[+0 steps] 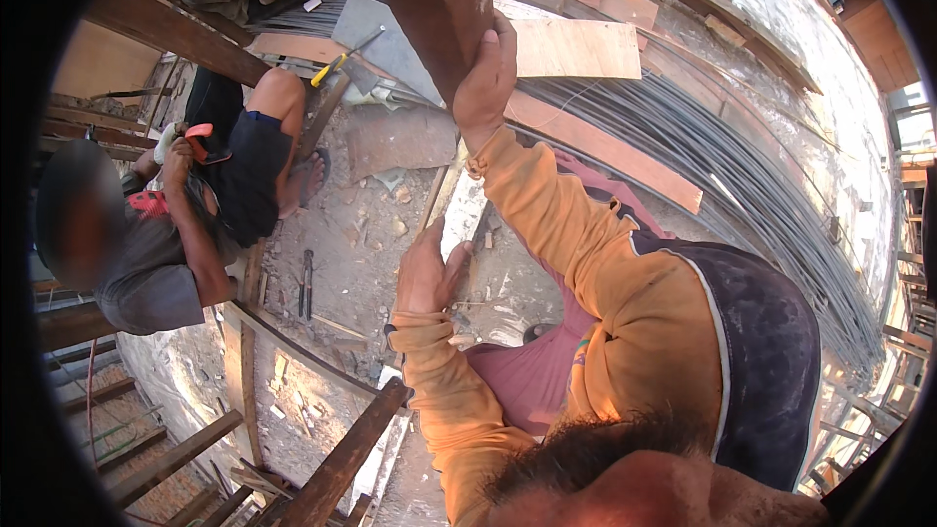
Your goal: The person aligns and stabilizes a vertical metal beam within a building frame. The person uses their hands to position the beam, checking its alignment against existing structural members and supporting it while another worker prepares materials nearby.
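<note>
Seen from the head camera, a rusty brown beam (439,0) is held upright near the top middle of the picture, and the right hand (485,73) is wrapped around its right edge, the grip closed on the beam with the arm in an orange sleeve (556,215) stretched up to it. The left hand (427,268) is placed lower down against a pale narrow plank (459,210) that runs down below the beam; its fingers are spread and laid flat, but whether the plank is clasped or only touched cannot be told. Dusty ground (361,224) strewn with small rubble is seen behind both hands. To the right, a long bundle of steel rods (742,176) is laid in a curve, with flat boards (576,47) lying across it. At the left, another person (185,224) is crouched on the ground, with a red-handled tool (198,137) held in gloved hands, well apart from the beam. A dark tool (306,283) is left lying on the ground between that person and the left hand.
</note>
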{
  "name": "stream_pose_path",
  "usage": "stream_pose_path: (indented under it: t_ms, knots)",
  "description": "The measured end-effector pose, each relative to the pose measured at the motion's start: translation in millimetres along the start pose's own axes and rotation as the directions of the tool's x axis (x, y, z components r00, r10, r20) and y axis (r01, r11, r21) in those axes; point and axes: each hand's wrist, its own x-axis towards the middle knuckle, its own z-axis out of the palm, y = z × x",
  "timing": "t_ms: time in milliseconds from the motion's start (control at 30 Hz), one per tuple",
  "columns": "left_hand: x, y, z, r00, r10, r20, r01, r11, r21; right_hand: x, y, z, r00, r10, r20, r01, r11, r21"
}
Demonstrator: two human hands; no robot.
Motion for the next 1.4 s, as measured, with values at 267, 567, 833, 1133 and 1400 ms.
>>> stream_pose_path:
  t_ms: [267, 567, 833, 1133, 1400]
  knots:
    - [1.2, 8.9, 2.7, 1.0, -0.017, 0.008, 0.017, 0.999, 0.037, 3.0, 6.2, -0.6, 1.0, 0.001, -0.026, 0.0, 1.0, 0.015]
    - [0.6, 7.3, 8.1, 1.0, -0.018, 0.007, 0.017, 0.996, 0.082, 2.1, -0.6, -0.7, 0.998, 0.061, 0.005, -0.061, 0.995, 0.077]
    - [2.8, 13.5, 10.8, 1.0, -0.008, 0.019, 0.006, 0.994, 0.108, 4.7, -6.3, -1.2, 0.994, 0.107, -0.008, -0.105, 0.986, 0.13]
    - [3.5, 25.9, 10.5, 1.0, 0.016, 0.005, -0.017, 0.993, 0.118, 9.6, -9.1, -3.5, 0.989, 0.151, 0.004, -0.149, 0.968, 0.2]
    - [4.4, 18.3, 22.5, 0.999, 0.016, 0.029, -0.02, 0.99, 0.136, 9.3, -13.3, -1.8, 0.982, 0.186, -0.021, -0.182, 0.974, 0.132]
